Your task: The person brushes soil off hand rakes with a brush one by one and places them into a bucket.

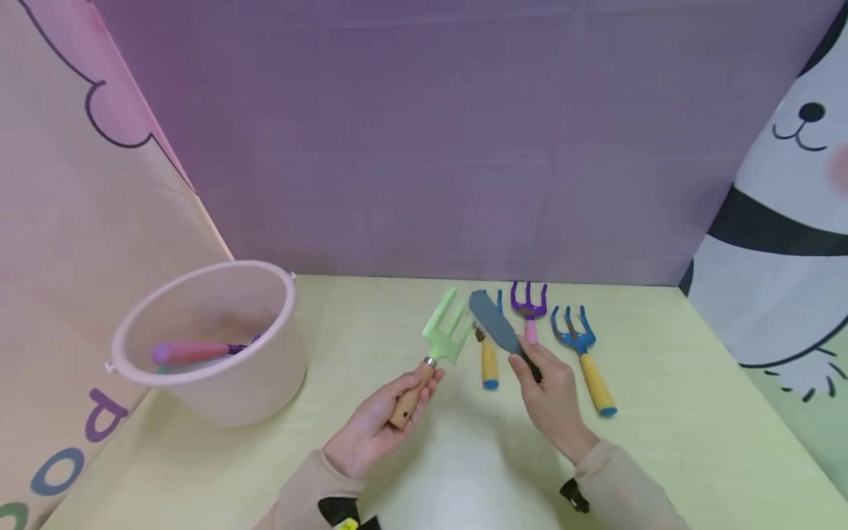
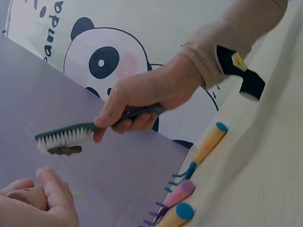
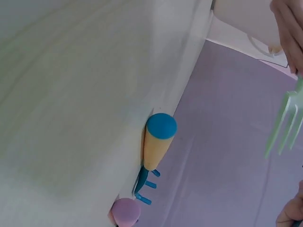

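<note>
My left hand (image 1: pixel 380 427) grips the wooden handle of a light green hand fork (image 1: pixel 445 340), its three tines pointing up and away from me. In my right hand (image 1: pixel 548 401) is a dark grey-green brush (image 1: pixel 493 322), held by its handle with the head close beside the tines. White bristles face down on the brush (image 2: pixel 66 135) in the left wrist view, with a brown smudge or lump at their tips. In the right wrist view the fork (image 3: pixel 289 116) hangs from the left hand, and only a bit of the right hand (image 3: pixel 291 210) shows.
A pale pink bucket (image 1: pixel 228 397) stands at the left with a pink-handled tool (image 1: pixel 192 352) inside. Behind my right hand lie a yellow-handled tool (image 1: pixel 489 364), a purple hand rake (image 1: pixel 528 305) and a blue hand rake (image 1: pixel 596 383). A purple wall (image 1: pixel 397 147) borders the table.
</note>
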Available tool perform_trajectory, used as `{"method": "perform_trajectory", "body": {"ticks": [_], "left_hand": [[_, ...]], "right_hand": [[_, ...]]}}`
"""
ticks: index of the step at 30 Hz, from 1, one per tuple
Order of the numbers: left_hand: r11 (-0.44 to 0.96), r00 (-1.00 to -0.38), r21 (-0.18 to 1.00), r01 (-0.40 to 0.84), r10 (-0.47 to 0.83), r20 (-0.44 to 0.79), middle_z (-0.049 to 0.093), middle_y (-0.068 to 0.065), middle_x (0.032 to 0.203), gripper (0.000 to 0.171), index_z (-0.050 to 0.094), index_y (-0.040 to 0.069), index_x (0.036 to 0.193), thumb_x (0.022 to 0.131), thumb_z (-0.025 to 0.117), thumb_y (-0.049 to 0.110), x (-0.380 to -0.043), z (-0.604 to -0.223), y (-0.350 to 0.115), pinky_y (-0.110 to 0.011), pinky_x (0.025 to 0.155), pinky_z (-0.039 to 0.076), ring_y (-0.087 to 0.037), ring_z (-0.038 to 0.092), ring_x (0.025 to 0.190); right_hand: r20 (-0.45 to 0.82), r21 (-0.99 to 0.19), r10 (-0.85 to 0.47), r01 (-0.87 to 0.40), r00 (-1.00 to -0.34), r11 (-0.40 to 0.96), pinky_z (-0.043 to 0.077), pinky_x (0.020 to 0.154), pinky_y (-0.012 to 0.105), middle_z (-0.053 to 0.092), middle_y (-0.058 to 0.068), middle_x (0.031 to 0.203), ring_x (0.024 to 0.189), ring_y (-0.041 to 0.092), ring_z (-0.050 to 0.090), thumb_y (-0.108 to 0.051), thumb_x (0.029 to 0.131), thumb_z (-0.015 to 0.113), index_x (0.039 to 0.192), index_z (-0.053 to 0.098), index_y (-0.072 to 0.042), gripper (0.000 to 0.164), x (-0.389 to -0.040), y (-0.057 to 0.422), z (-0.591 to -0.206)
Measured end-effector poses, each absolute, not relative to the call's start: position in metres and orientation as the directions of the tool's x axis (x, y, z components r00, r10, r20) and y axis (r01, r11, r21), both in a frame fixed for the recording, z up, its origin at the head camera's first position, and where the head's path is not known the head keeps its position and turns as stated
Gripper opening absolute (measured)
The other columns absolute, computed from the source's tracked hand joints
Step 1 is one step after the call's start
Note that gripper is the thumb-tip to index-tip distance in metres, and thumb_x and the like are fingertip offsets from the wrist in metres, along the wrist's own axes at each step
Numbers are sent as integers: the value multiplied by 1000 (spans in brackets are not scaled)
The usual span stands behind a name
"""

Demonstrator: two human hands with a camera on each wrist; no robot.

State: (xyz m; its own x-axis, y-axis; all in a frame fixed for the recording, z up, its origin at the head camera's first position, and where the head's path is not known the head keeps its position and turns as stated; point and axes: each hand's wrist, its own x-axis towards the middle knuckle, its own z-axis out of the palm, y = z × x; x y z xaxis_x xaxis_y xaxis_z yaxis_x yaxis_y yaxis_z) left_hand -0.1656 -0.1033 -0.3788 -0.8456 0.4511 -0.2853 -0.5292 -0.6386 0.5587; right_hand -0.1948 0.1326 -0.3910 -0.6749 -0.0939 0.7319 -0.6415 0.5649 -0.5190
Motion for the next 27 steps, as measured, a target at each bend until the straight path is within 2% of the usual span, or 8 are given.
{"method": "perform_trajectory", "body": {"ticks": [4,7,10,13,16,20,23,27], "left_hand": [[-602,-910,687,-408,329,-251,61,-4,109,49,30,-3,138,94,48,11,-170,-380,-109,-11,86,46,-4,60,92],[-496,-958,822,-281,193,-211,60,-8,114,44,42,-4,132,92,53,12,-173,-381,-115,-17,89,47,-8,61,96],[-275,-988,949,-154,49,-146,61,-13,116,38,52,0,124,89,58,13,-177,-380,-123,-24,88,50,-14,63,98],[-19,-998,999,-49,-47,-50,65,-13,110,37,58,7,120,85,64,14,-181,-378,-130,-27,85,52,-19,65,95],[187,-995,981,44,-79,59,67,-10,103,36,61,10,118,83,66,14,-182,-376,-138,-27,77,53,-19,65,88],[398,-976,900,179,-44,214,68,-10,102,35,62,10,117,82,67,11,-180,-376,-146,-21,64,52,-15,64,81],[564,-927,760,324,31,373,69,-13,100,35,64,6,114,79,69,6,-177,-378,-150,-16,58,51,-15,65,76],[688,-838,555,468,146,525,69,-15,97,35,65,1,109,75,71,0,-173,-379,-154,-13,60,52,-18,68,78]], "right_hand": [[676,-585,-62,-585,-735,562,33,41,14,57,6,67,51,-1,37,4,83,61,111,59,12,30,-195,141,-387],[636,-613,-55,-548,-769,568,35,42,16,62,11,74,54,2,42,3,84,60,113,58,11,30,-195,147,-385],[604,-635,-42,-513,-796,578,36,42,17,65,19,84,55,3,42,1,85,59,114,58,11,30,-195,153,-383],[580,-649,-21,-477,-815,593,37,43,17,65,24,91,54,1,40,-1,86,59,113,58,11,30,-195,159,-380],[562,-660,-8,-454,-827,598,38,44,16,65,27,96,53,-1,41,-4,87,59,113,57,12,31,-196,163,-379],[539,-676,3,-430,-843,598,41,44,18,64,29,97,53,0,43,-6,88,58,115,56,11,32,-197,168,-381],[532,-678,5,-423,-847,601,41,44,19,66,26,87,52,0,42,-7,88,58,115,57,10,32,-198,170,-382],[486,-689,6,-378,-874,618,41,46,20,63,18,73,51,1,41,-10,89,57,117,57,8,33,-198,172,-381]]}}
